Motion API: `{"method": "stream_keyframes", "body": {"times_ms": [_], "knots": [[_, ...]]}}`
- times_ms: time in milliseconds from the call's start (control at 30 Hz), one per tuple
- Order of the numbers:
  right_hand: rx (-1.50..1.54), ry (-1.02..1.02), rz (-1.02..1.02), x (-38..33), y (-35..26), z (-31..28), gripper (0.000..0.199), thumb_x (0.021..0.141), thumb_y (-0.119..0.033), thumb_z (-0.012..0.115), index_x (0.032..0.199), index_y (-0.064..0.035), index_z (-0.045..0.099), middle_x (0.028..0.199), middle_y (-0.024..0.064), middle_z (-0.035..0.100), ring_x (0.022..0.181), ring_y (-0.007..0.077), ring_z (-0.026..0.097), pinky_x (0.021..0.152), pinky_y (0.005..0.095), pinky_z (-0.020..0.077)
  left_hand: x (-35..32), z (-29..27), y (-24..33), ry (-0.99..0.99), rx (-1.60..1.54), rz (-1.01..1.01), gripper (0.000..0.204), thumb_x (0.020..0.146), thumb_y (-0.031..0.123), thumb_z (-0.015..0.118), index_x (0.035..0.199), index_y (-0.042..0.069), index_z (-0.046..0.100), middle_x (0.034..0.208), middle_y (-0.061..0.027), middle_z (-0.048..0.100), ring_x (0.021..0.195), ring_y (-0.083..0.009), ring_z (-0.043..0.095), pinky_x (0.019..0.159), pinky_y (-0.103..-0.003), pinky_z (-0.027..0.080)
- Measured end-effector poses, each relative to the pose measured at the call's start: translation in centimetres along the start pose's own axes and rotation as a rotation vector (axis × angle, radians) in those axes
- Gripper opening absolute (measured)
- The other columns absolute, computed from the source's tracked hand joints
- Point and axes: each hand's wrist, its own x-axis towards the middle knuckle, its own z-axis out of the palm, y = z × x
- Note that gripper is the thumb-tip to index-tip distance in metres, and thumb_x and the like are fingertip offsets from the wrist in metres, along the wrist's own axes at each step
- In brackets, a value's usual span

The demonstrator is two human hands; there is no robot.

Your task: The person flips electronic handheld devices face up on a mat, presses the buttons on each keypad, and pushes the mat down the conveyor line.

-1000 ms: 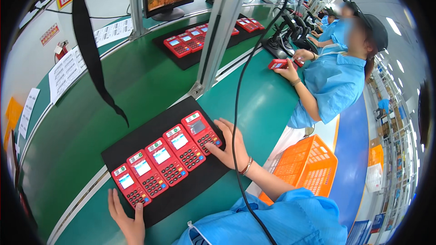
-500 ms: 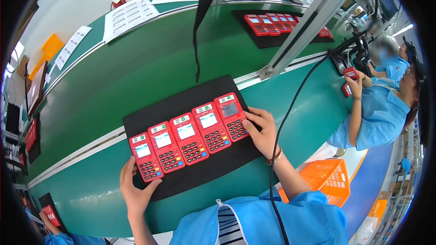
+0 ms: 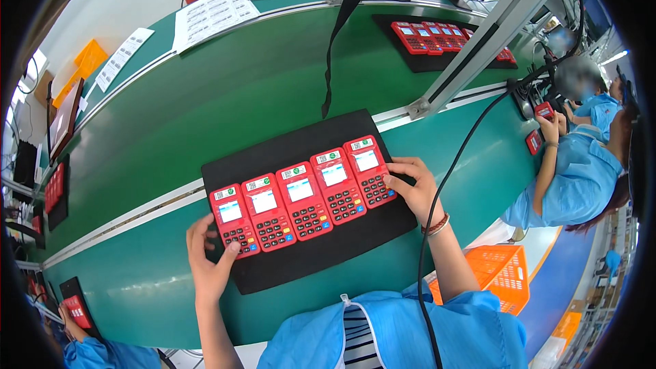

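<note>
- Head view: five red card machines (image 3: 301, 198) lie face up in a slanted row on a black mat (image 3: 294, 270), w/ the mat on a green table (image 3: 137, 287).
- L hand (image 3: 210, 270): half curled at the row's L end. Its thumb is over the low part of the end machine & its fingers are by the side. Can't tell if it grips.
- R hand (image 3: 417, 195): bent, not wide, at the R end. Its thumb is by the keys' edge & its fingers are by the side. Can't tell how tight.
- Feel: each machine is prob. light, hard & stiff, maybe a bit slick. The screens look lit & prob. scratch or crack if knocked.
- Best hold: long sides, thumb one side & fingers the other, off screen & keys.
- Nearby: a black cord (image 3: 471, 138) hangs in front of the R arm.
</note>
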Motion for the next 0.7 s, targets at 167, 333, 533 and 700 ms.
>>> {"method": "stream_keyframes", "body": {"times_ms": [167,333,533,700], "knots": [[-0.108,-0.022,-0.054,0.1,-0.3,0.1,0.033,0.086,-0.017,0.079,0.117,-0.0077,0.076,0.126,0.0205,0.065,0.123,0.036,0.06,0.108,0.0439,0.0458,2.4,1.7,0.1,0.091,-0.062,0.116,0.077,0.075,0.018,0.084,0.145,0.007,0.054,0.145,-0.0153,0.05,0.127,-0.0286,0.051,0.107,-0.041,0.042],[-0.371,0.091,-0.287,-1.5,-2.6,3.1,0.064,0.083,-0.028,0.083,0.14,-0.01,0.061,0.147,0.0211,0.05,0.144,0.0454,0.036,0.117,0.0535,0.0346,2.4,2.4,0.3,0.106,-0.077,0.167,0.079,0.072,0.013,0.085,0.145,0.008,0.054,0.149,-0.0168,0.046,0.138,-0.0336,0.047,0.117,-0.046,0.038],[-0.338,0.0,-0.273,-0.2,-2.2,3.5,0.071,0.076,-0.033,0.09,0.139,-0.0133,0.062,0.15,0.0205,0.047,0.147,0.0473,0.031,0.12,0.0561,0.0311,2.5,2.5,1.0,0.11,-0.143,0.111,0.08,0.071,0.01,0.086,0.145,0.008,0.054,0.149,-0.017,0.046,0.138,-0.033,0.048,0.116,-0.045,0.04],[-0.368,-0.013,-0.383,-0.6,-1.9,3.2,0.063,0.075,-0.026,0.091,0.132,-0.0143,0.068,0.153,0.0156,0.047,0.149,0.0451,0.03,0.12,0.0552,0.0315,2.5,2.8,1.4,0.111,-0.193,0.084,0.075,0.071,0.009,0.087,0.14,0.01,0.058,0.149,-0.0168,0.043,0.14,-0.0331,0.045,0.116,-0.045,0.04]]}}
